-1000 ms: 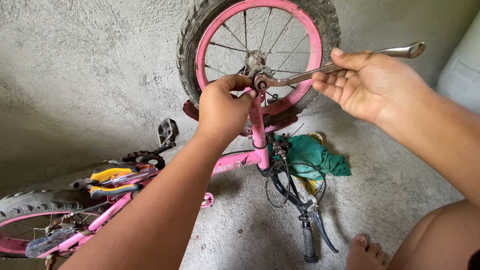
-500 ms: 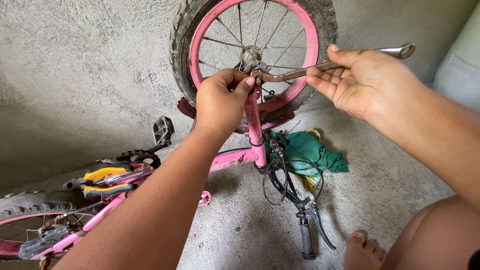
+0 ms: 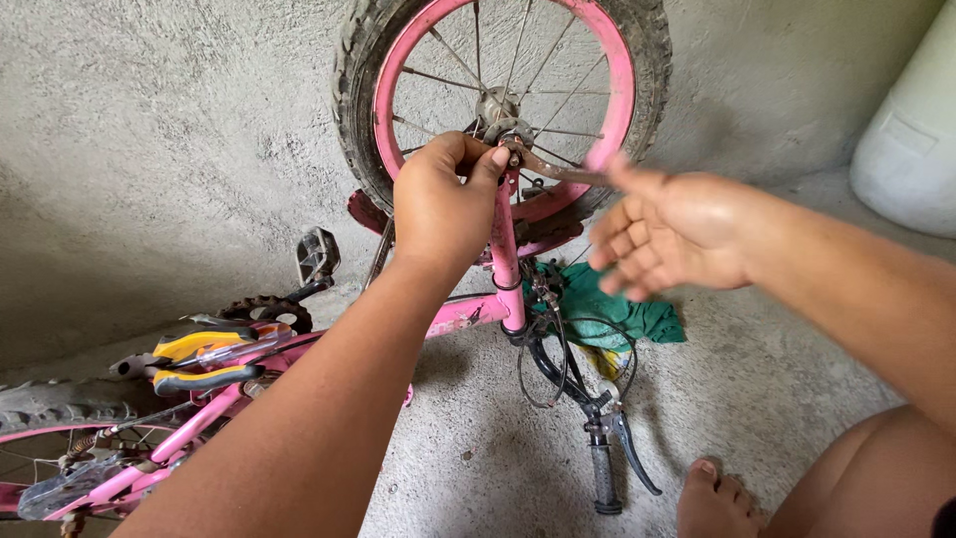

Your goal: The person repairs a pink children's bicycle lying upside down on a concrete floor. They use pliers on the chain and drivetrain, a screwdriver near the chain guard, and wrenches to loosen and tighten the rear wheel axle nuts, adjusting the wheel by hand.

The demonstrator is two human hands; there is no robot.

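A rough grey concrete floor (image 3: 817, 399) and a rough grey plastered wall (image 3: 149, 120) fill the scene, seen from above by a head camera. A small pink child's bicycle (image 3: 468, 314) lies upside down on the floor, its frame running from the lower left up to the middle. Its front wheel, a pink rim with thin metal spokes and a worn black tyre (image 3: 637, 40), stands upright at the top centre, held in a pink fork (image 3: 506, 249). At the right edge is part of a large off-white rounded container (image 3: 906, 149). The person's left hand (image 3: 443, 204) reaches up from the lower left and is closed around the top of the fork at the wheel hub (image 3: 498, 110), thumb pressed near the axle. A slim grey metal spanner (image 3: 548, 167) sits on the axle nut and slants down to the right. The right hand (image 3: 672, 234), blurred, is open with its fingers spread, just beside the spanner's free end; whether it touches the spanner cannot be told. Behind that hand a crumpled green cloth (image 3: 622, 314) lies on the floor. Below it are the black handlebar grip and brake lever (image 3: 607, 463). At the left, yellow-and-black handled pliers (image 3: 204, 361) rest on the frame, near a black pedal (image 3: 317, 254). A bare foot (image 3: 717, 503) shows at the bottom right.
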